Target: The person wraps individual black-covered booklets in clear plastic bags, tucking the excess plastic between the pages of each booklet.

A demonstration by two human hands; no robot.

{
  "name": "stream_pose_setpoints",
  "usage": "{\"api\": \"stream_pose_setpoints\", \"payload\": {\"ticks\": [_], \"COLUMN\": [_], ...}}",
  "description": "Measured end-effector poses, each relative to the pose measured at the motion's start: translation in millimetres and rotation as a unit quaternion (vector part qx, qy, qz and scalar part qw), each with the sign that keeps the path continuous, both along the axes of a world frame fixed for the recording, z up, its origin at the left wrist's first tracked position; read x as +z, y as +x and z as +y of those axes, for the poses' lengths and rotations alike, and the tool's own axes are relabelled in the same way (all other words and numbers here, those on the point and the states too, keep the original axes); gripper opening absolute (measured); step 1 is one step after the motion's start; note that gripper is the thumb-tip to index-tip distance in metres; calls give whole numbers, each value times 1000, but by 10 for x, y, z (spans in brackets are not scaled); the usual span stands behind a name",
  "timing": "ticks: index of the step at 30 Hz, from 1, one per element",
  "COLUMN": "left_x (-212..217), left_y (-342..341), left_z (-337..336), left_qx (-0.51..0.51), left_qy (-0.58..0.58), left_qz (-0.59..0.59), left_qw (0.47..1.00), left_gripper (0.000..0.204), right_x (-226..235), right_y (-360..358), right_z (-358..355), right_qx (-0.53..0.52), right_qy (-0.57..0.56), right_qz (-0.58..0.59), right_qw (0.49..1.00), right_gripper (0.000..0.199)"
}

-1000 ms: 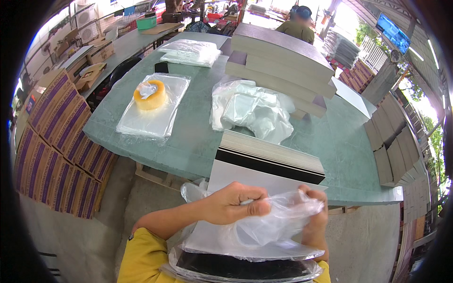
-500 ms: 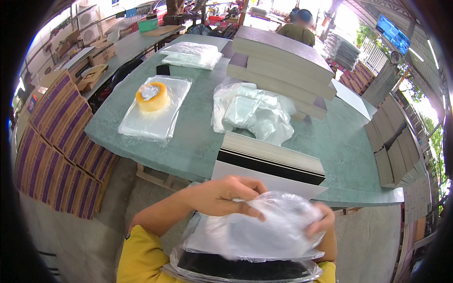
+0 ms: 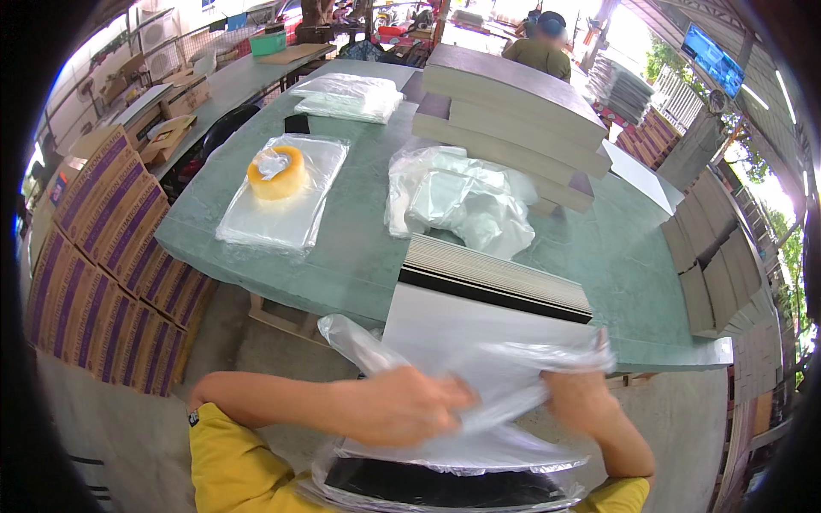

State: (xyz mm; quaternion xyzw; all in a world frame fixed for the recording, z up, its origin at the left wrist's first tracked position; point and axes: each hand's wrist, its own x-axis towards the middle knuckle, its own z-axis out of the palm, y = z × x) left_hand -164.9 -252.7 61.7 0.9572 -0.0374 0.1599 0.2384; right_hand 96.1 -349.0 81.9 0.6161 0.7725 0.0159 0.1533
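A clear plastic bag (image 3: 500, 368) is stretched between my hands, in front of the near table edge. My right hand (image 3: 581, 400) is closed on its right side, with the film drawn up over the fingers. My left hand (image 3: 406, 406) lies against the bag's left part, its fingers smeared by motion. Just beyond, a stack of white-faced boards (image 3: 492, 278) with a black band at one side rests at the table's front, its near face partly behind the film. Close to my body sits a pile of bagged boards (image 3: 436, 480), white and black.
On the green table (image 3: 359, 248) lie crumpled plastic (image 3: 466, 201), a yellow tape roll (image 3: 276, 173) on flat clear bags (image 3: 299, 205), and more folded bags (image 3: 346, 98). Thick grey board stacks (image 3: 513, 103) stand behind. Printed cartons (image 3: 115, 256) are piled left; a person (image 3: 543, 56) is farther back.
My hands have moved apart, and the bag, bunched between them before, is now spread wider. The left hand has shifted down and its arm has swung outward.
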Motion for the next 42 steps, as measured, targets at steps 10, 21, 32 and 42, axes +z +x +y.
{"api": "stream_pose_setpoints", "payload": {"ticks": [10, 21, 32, 42], "left_x": [-324, -109, -524, 284], "left_y": [31, 41, -120, -610], "left_z": [157, -238, 114, 240], "left_qx": [94, -131, 129, 362], "left_qy": [45, 173, 62, -331], "left_qz": [228, -5, 360, -295], "left_qw": [968, 976, 922, 820], "left_gripper": [20, 18, 17, 7], "right_x": [670, -224, -36, 224], "right_y": [82, 348, 203, 62], "right_z": [-79, 66, 36, -100], "right_qx": [144, 70, -40, -8], "right_qy": [-192, -87, -142, 438], "right_qz": [446, 151, 205, 358], "right_qw": [862, 982, 968, 825], "right_gripper": [26, 58, 17, 26]}}
